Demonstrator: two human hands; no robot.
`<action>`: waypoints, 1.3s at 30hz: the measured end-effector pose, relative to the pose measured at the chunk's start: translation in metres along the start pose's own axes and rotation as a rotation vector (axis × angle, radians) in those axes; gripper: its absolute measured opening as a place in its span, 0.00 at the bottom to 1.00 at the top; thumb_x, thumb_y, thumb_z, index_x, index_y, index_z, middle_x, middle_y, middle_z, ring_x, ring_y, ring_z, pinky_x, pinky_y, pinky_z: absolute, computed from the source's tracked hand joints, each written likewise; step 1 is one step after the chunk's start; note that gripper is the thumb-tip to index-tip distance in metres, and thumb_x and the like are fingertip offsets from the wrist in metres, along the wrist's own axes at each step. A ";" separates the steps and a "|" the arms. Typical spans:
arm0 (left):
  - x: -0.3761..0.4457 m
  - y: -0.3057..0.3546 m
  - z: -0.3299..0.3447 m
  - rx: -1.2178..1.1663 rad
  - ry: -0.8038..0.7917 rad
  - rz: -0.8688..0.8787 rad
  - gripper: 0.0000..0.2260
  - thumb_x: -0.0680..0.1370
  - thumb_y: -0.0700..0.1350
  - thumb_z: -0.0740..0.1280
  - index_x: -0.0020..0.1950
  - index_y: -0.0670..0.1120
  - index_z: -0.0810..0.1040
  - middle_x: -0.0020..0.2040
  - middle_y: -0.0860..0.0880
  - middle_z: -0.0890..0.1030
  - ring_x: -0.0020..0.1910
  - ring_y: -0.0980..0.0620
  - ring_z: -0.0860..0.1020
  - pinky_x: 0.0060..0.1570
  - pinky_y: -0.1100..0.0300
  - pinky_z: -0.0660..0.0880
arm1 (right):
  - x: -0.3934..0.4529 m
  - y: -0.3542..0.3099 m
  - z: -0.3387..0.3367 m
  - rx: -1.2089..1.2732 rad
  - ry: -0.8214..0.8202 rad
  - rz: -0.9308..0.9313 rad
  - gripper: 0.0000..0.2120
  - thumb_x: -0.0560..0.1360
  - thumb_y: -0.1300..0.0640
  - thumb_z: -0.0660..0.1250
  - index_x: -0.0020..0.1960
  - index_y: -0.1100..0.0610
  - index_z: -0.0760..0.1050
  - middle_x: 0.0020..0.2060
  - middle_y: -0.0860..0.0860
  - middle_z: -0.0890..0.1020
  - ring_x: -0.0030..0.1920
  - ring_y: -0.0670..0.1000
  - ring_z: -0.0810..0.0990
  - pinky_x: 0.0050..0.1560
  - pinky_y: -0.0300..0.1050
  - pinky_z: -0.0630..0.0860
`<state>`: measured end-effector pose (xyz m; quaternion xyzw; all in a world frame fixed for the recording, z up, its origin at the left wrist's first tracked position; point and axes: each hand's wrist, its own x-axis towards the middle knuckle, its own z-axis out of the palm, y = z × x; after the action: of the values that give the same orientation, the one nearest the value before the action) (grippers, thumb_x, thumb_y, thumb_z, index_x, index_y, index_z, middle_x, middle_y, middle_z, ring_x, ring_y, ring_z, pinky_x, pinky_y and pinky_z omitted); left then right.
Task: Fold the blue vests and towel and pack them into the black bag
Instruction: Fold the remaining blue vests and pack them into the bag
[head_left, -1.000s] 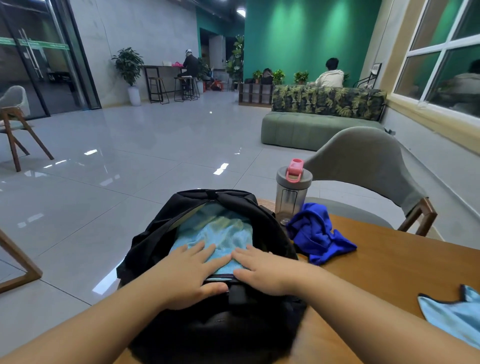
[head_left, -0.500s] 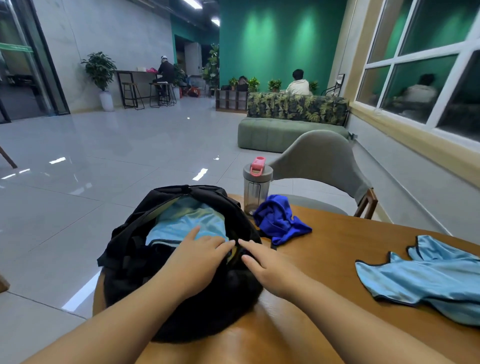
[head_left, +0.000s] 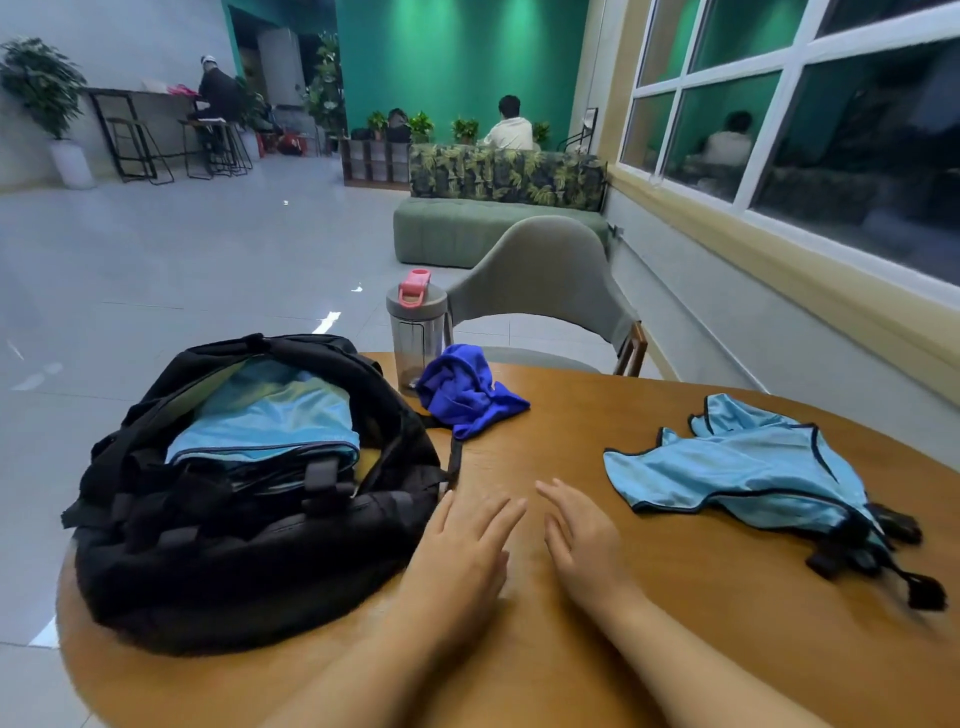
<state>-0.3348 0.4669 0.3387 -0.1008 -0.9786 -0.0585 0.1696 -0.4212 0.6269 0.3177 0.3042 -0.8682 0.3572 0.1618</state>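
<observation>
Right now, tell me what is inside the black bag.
A folded light blue vest lies on top inside the open black bag, filling the opening. Whatever sits beneath it is covered by the vest and the bag's walls.

Lounge: sofa (head_left: 467, 228), bar stools (head_left: 140, 150)

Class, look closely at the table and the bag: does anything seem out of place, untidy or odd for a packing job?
Two things stand out. The light blue vest lies rumpled and unfolded on the table, right of both hands. The dark blue cloth sits crumpled beside the water bottle. The black bag gapes open with one folded light blue piece inside.
</observation>
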 end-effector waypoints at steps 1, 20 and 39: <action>0.001 0.004 0.010 -0.020 -0.022 -0.012 0.31 0.66 0.50 0.75 0.67 0.52 0.72 0.62 0.54 0.77 0.60 0.56 0.76 0.61 0.50 0.73 | -0.005 0.012 -0.004 -0.015 0.010 0.035 0.17 0.75 0.58 0.62 0.63 0.55 0.77 0.60 0.50 0.80 0.64 0.51 0.75 0.63 0.45 0.70; 0.018 0.019 0.047 -0.247 -0.149 -0.272 0.23 0.80 0.58 0.44 0.76 0.61 0.51 0.77 0.61 0.54 0.74 0.64 0.50 0.73 0.58 0.38 | -0.002 0.117 -0.082 -0.566 -0.217 0.728 0.35 0.78 0.36 0.52 0.79 0.49 0.46 0.78 0.47 0.53 0.77 0.50 0.49 0.74 0.59 0.44; 0.013 0.016 0.049 -0.362 -0.045 -0.066 0.19 0.74 0.58 0.53 0.49 0.53 0.81 0.52 0.58 0.78 0.54 0.59 0.72 0.55 0.57 0.73 | -0.062 0.050 -0.073 -0.163 -0.287 0.112 0.19 0.68 0.48 0.54 0.52 0.52 0.78 0.42 0.41 0.67 0.49 0.45 0.69 0.54 0.36 0.64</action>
<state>-0.3585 0.4920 0.2989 -0.0990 -0.9584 -0.2368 0.1250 -0.4015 0.7326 0.3111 0.2889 -0.9241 0.2470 0.0402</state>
